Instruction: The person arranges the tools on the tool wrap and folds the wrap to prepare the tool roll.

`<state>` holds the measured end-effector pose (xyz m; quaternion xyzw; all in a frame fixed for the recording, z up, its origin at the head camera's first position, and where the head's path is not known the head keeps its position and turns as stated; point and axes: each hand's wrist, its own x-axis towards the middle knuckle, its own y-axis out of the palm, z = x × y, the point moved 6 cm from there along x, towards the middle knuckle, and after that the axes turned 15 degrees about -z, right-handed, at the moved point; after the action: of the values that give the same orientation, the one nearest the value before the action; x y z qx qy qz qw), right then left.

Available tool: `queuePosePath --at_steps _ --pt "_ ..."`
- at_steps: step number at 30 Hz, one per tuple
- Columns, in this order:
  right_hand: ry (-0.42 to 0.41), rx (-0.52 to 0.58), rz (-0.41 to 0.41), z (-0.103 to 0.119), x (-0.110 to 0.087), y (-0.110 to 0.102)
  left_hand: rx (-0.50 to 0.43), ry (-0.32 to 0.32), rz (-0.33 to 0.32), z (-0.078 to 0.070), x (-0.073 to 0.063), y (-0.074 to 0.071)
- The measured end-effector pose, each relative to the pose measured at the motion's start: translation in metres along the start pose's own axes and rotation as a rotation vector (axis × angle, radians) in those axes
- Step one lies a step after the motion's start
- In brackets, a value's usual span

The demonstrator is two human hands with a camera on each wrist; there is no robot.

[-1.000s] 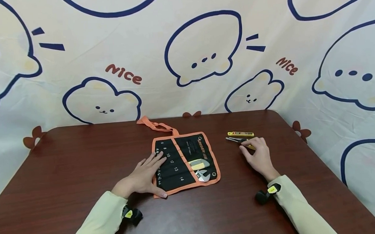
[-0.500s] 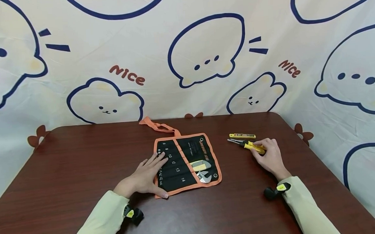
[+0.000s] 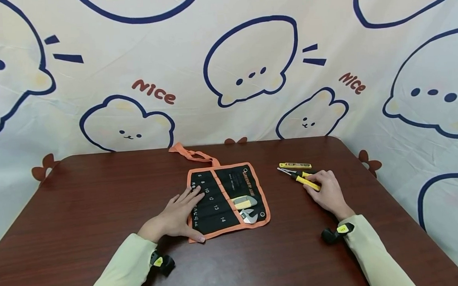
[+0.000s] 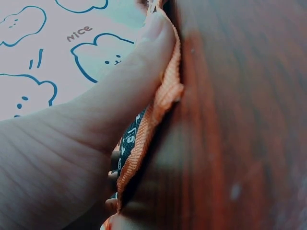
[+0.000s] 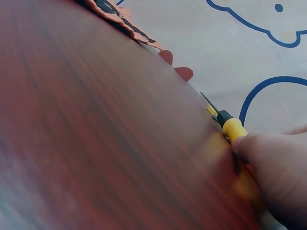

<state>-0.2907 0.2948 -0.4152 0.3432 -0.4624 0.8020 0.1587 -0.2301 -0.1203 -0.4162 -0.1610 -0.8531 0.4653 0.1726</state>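
A black tool pouch (image 3: 230, 181) with orange edging lies spread on the table. My left hand (image 3: 174, 215) rests on its left side, fingers spread; in the left wrist view the thumb (image 4: 129, 67) lies along the orange edge. A utility knife (image 3: 244, 202) and an adjustable wrench (image 3: 249, 216) stick out of its pockets. To the right, my right hand (image 3: 327, 194) pinches the yellow handle of a screwdriver (image 3: 303, 182), whose tip points left. Just behind it lies a second screwdriver (image 3: 303, 173), partly covered by the fingers. The right wrist view shows the held screwdriver (image 5: 232, 128) near the tabletop.
A slim yellow object (image 3: 295, 165) with dark markings lies behind the screwdrivers; its kind is unclear. An orange strap (image 3: 193, 154) runs from the pouch to the back edge of the brown table (image 3: 101, 199). A printed cloth (image 3: 244, 52) hangs behind and at the sides.
My right hand has drawn back to the right, uncovering more of the yellow handles. The held screwdriver has swung apart from the other one. The left hand stays on the pouch.
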Motion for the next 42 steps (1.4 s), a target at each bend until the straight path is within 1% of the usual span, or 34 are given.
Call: queuePosePath --at_steps 5,10,15,20,26,29,34,42 --pt "0.004 -0.011 0.011 0.004 0.000 0.000 0.004 -0.003 0.003 0.000 0.001 0.000" --pt "-0.014 0.030 0.015 0.008 0.000 0.003 -0.002 -0.011 0.008 -0.001 0.001 0.000" --pt "-0.033 0.046 0.014 0.015 0.000 0.005 -0.013 -0.018 0.010 0.000 -0.001 0.001" --pt "-0.074 0.088 0.025 0.028 0.000 0.011 -0.015 -0.017 0.004 0.000 -0.001 0.001" --pt "-0.130 0.146 0.075 0.047 -0.003 0.021 -0.011 -0.015 0.005 -0.002 -0.001 0.000" --pt "-0.139 0.154 0.087 0.053 -0.004 0.024 -0.008 -0.011 0.005 -0.003 -0.001 -0.001" --pt "-0.129 0.157 0.098 0.057 -0.003 0.028 -0.001 -0.015 0.006 -0.002 -0.001 -0.002" --pt "-0.173 0.201 0.101 0.073 0.000 0.037 -0.011 -0.017 0.011 -0.004 -0.001 -0.002"
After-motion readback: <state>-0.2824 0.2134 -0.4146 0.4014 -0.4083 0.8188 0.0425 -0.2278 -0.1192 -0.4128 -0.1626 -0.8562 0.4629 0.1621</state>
